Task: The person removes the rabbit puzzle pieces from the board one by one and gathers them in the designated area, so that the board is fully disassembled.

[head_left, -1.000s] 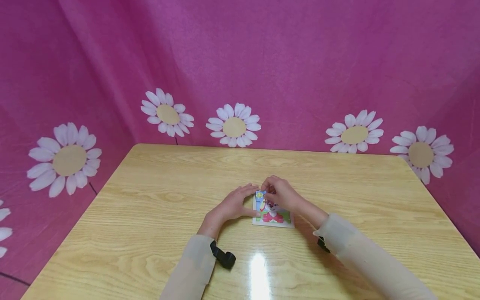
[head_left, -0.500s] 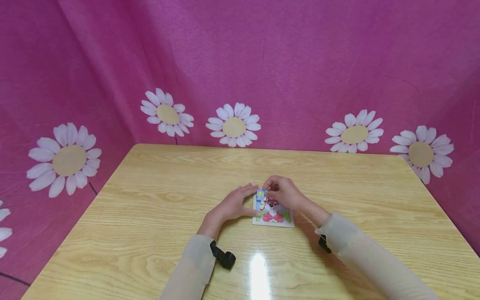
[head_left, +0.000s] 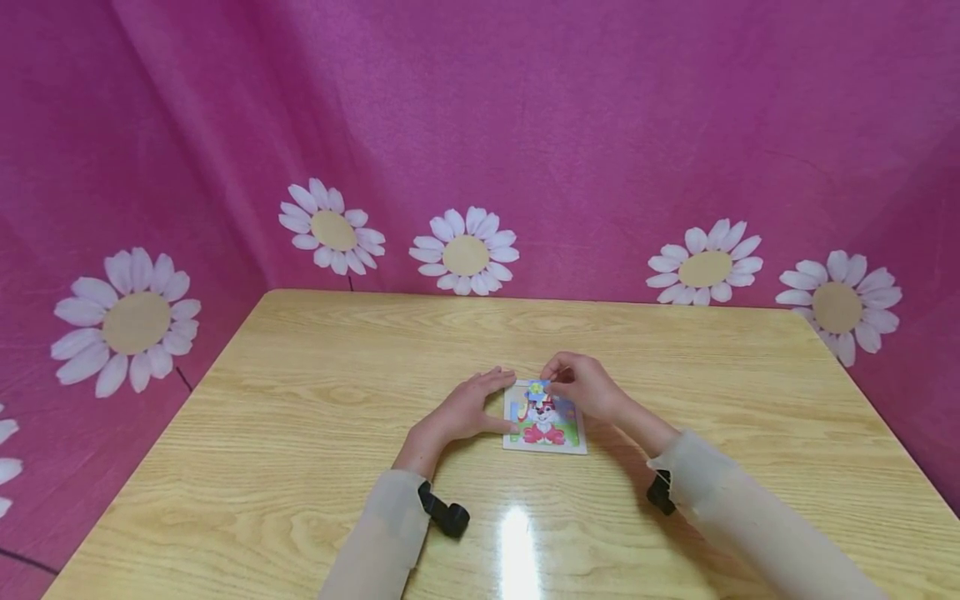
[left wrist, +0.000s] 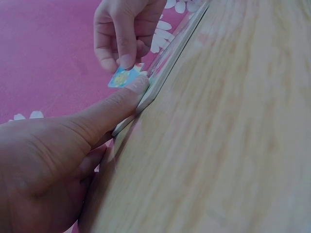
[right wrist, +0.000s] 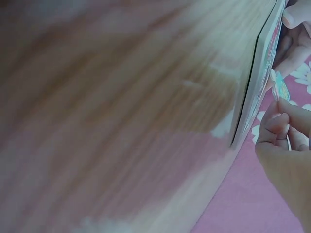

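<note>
A small square jigsaw puzzle board (head_left: 546, 448) with a pale rim lies on the table, its picture showing a red and white cartoon animal on green. My right hand (head_left: 588, 387) pinches a blue puzzle piece (head_left: 537, 389) with a yellow shape on it between thumb and fingers. In the left wrist view that puzzle piece (left wrist: 119, 79) is held tilted above the board. My left hand (head_left: 467, 407) lies along the board's left side, thumb on its near left part and fingers stretched to the far left corner. At the upper left of the board a bare patch shows.
The wooden table (head_left: 337, 358) reaches back to a pink curtain (head_left: 525, 125) printed with white daisies. A black wrist strap (head_left: 448, 510) shows at the left sleeve, another strap (head_left: 660, 492) at the right. Light glares on the table's near part.
My right hand has lifted the puzzle piece from the board's upper left corner and carried it a little to the right. My left hand stays in place.
</note>
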The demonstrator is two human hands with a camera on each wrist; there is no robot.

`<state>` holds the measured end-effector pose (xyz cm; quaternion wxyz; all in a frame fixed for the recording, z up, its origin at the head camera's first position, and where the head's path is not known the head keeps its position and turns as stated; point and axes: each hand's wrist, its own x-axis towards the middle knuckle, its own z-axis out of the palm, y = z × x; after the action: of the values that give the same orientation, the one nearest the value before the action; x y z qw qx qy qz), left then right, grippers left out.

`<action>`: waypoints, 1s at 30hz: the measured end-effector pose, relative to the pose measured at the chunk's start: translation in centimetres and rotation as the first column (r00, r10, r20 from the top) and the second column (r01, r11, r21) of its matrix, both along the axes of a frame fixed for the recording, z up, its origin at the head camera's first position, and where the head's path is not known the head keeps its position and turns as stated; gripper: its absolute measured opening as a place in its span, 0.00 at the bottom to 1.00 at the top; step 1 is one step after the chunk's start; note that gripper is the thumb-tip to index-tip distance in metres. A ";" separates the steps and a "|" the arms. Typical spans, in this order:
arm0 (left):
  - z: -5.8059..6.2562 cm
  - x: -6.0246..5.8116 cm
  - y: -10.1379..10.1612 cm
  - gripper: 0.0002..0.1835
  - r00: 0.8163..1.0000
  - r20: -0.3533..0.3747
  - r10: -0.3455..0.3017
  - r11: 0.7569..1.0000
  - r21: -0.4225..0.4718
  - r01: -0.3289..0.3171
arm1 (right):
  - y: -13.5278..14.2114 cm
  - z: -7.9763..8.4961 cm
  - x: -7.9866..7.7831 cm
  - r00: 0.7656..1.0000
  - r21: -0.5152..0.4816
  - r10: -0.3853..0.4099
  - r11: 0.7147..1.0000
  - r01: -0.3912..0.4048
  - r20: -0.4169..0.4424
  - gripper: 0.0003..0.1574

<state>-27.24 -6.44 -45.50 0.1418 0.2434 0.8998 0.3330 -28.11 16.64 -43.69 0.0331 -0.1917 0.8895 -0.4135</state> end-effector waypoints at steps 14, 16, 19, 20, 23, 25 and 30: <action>-0.2 0.2 0.1 0.43 1.000 -0.014 0.003 1.000 -0.005 -0.003 | 2.9 0.0 0.5 0.999 0.006 -0.043 0.999 0.043 0.015 0.04; -0.2 0.1 0.1 0.43 1.000 -0.018 0.000 1.000 -0.007 0.000 | 3.3 0.0 0.5 0.999 0.005 -0.042 0.999 0.042 0.009 0.04; -0.2 0.1 0.0 0.43 1.000 -0.005 0.002 1.000 0.005 -0.002 | 4.1 -0.2 0.5 0.999 0.008 -0.046 0.999 0.046 0.007 0.03; -0.2 0.1 0.0 0.43 1.000 -0.001 0.003 1.000 0.006 -0.003 | 4.3 -0.2 0.5 0.999 0.011 -0.048 0.999 0.048 0.005 0.03; -0.2 0.0 0.0 0.43 1.000 0.003 0.004 1.000 0.006 -0.004 | 5.0 -0.3 0.6 0.998 0.013 -0.058 0.998 0.058 0.007 0.03; -0.1 0.0 0.0 0.43 1.000 0.003 0.003 1.000 0.006 -0.003 | 5.4 -0.3 0.6 0.998 0.012 -0.061 0.998 0.061 0.011 0.04; 0.0 0.1 0.0 0.43 1.000 -0.001 0.001 1.000 0.004 -0.001 | 6.3 -0.2 0.8 0.998 0.007 -0.059 0.998 0.059 0.016 0.04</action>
<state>-27.12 -6.45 -45.51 0.1407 0.2436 0.8994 0.3346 -27.28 22.94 -43.88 0.0287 -0.1617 0.8959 -0.4128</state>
